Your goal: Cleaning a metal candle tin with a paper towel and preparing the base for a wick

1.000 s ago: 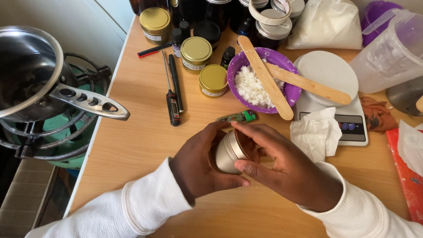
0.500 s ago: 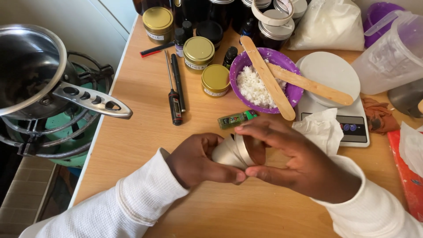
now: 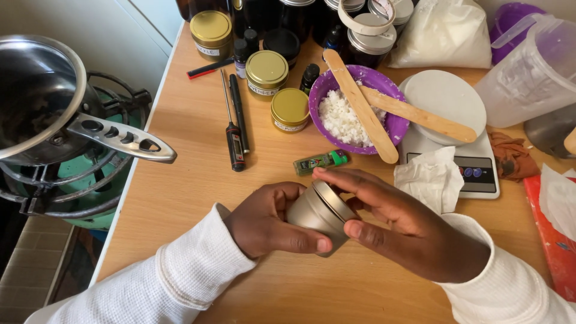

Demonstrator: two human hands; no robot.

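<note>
Silver round tin [image 3: 317,215] sat tilted on its side between both hands, held just above the bench [image 3: 180,156] near its front edge. The left hand [image 3: 270,221] cupped the tin's body, its fingers [image 3: 303,241] closed around the underside with the thumb pressed along the wall. The right hand [image 3: 408,225] came over from the other side, its fingers [image 3: 354,180] curled onto the rim of the tin's lid [image 3: 333,201], the thumb touching the lid's lower edge. Both arms wore white ribbed sleeves. Just beyond the hands lay a small green tube [image 3: 321,162] flat on the wood, and to its right a crumpled white tissue [image 3: 431,180] rested against a white kitchen scale [image 3: 447,108]. Behind the tube stood a purple bowl [image 3: 393,123] holding white flakes, with two wooden stirring sticks [image 3: 360,105] laid across its rim. Left of the bowl were three gold-lidded jars [image 3: 290,108], and beside them a black probe thermometer [image 3: 234,129] lay lengthwise. Dark bottles and more jars crowded the far edge, next to a bag of white powder [image 3: 444,33] and a clear measuring jug [image 3: 531,72]. The bench itself was pale wood-grain laminate. Off its left edge a steel saucepan [image 3: 36,96] sat on a gas burner [image 3: 78,186], with tiled floor visible below.
</note>
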